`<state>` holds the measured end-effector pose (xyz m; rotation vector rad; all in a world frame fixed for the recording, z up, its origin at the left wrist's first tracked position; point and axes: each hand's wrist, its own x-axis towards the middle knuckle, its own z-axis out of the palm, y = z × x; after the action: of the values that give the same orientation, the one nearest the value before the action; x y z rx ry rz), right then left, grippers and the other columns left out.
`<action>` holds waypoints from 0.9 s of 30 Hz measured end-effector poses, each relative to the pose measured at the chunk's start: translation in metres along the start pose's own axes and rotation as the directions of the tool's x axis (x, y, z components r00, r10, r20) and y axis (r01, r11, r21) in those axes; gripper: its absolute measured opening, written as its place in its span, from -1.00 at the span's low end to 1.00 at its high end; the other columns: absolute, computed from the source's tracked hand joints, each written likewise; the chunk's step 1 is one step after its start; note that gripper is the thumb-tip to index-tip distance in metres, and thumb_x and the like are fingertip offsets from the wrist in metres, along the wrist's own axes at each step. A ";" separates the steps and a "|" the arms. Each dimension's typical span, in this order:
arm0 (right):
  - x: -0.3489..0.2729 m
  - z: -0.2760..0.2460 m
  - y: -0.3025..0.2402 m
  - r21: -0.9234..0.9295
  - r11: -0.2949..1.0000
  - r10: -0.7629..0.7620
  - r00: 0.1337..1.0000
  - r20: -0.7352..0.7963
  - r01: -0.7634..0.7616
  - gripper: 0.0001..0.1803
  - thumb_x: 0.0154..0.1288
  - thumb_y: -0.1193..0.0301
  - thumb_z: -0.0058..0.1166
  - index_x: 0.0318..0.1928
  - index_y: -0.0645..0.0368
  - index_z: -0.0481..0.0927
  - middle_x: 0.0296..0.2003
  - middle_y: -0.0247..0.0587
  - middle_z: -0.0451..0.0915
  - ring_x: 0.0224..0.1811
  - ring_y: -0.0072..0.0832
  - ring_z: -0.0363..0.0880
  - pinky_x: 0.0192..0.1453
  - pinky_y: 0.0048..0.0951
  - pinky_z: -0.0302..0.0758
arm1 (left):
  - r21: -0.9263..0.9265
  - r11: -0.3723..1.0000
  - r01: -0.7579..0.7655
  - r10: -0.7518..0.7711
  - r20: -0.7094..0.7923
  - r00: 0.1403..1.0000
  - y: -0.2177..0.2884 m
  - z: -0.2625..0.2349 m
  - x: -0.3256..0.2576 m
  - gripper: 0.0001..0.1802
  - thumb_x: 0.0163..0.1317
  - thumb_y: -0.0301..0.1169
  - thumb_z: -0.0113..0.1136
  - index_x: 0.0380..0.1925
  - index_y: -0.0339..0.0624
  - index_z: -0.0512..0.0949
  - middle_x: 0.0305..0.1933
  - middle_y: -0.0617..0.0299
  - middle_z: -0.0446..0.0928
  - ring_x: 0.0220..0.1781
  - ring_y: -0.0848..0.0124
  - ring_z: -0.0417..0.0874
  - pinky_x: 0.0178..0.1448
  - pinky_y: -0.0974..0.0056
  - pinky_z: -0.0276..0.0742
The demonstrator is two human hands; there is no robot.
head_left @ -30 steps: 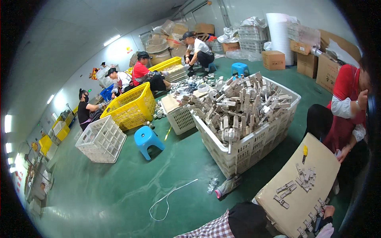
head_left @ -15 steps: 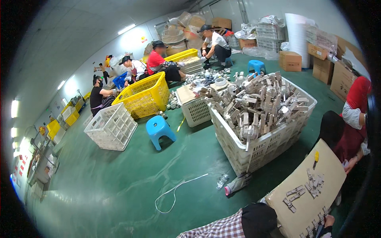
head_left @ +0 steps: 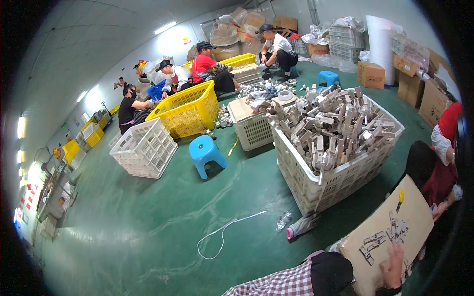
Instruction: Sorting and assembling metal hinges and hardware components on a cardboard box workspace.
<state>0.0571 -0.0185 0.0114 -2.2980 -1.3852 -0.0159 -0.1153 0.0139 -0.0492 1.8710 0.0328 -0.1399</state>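
Observation:
My right hand (head_left: 393, 267) reaches over a tan board (head_left: 356, 261) at the lower right, a dark cuff at its wrist. Its fingers look stretched out and the thumb stands apart, though motion blurs them. The fingertips are close to a small group of flat metal hinge-like pieces (head_left: 395, 228). Left of these lie several more such metal pieces (head_left: 374, 240). A few others (head_left: 407, 270) show beside the hand, partly hidden by it. Toward the board's far end rests a yellow-handled tool (head_left: 400, 200). My left hand is out of view.
Beyond the board stands a white crate (head_left: 316, 192) heaped with metal parts. A striped glove (head_left: 302, 226) and white strap (head_left: 222, 236) lie on the green floor. A blue stool (head_left: 205, 152), white crate (head_left: 143, 153) and yellow crate (head_left: 192, 116) stand farther left. A co-worker's hand (head_left: 441, 207) is at the board's right edge.
My right hand has moved up the board, from the row of pieces at its near edge toward the loose metal pieces. The whole view has shifted slightly.

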 end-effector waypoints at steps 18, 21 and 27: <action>0.013 0.023 -0.056 -0.166 0.965 -0.107 0.885 0.454 0.202 -0.31 0.04 0.31 0.15 0.24 -0.04 0.26 0.32 -0.25 0.08 0.33 -0.05 0.02 0.31 0.24 -0.11 | -0.031 0.944 0.329 -0.330 -0.008 0.944 -0.006 0.009 0.006 -0.79 0.07 -0.28 0.03 -0.46 -0.09 0.63 -0.38 0.11 0.54 -0.26 0.19 0.57 -0.18 0.14 0.47; 0.007 0.027 -0.052 -0.135 0.976 -0.118 0.933 0.341 0.172 -0.36 -0.19 0.34 0.22 0.04 0.08 0.39 0.18 -0.11 0.22 0.25 -0.04 0.13 0.32 0.22 -0.10 | 0.178 0.978 -0.108 0.134 -0.139 0.981 -0.021 0.020 0.004 -0.75 0.04 -0.24 0.08 -0.51 -0.18 0.61 -0.44 0.01 0.56 -0.34 0.12 0.58 -0.22 0.09 0.47; 0.005 0.025 -0.047 -0.047 0.996 -0.063 0.976 0.207 0.075 -0.49 -0.28 0.42 0.24 -0.17 0.17 0.45 -0.06 -0.05 0.36 0.08 -0.07 0.28 0.31 0.19 -0.06 | -0.178 0.936 0.305 -0.318 -0.051 0.947 0.003 0.000 -0.001 -0.75 0.07 -0.23 0.07 -0.39 -0.11 0.63 -0.40 0.05 0.54 -0.28 0.14 0.57 -0.18 0.12 0.47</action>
<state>0.0151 0.0139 0.0079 -2.3489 -1.5845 0.1687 -0.1157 0.0127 -0.0463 1.6910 0.3866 -0.2736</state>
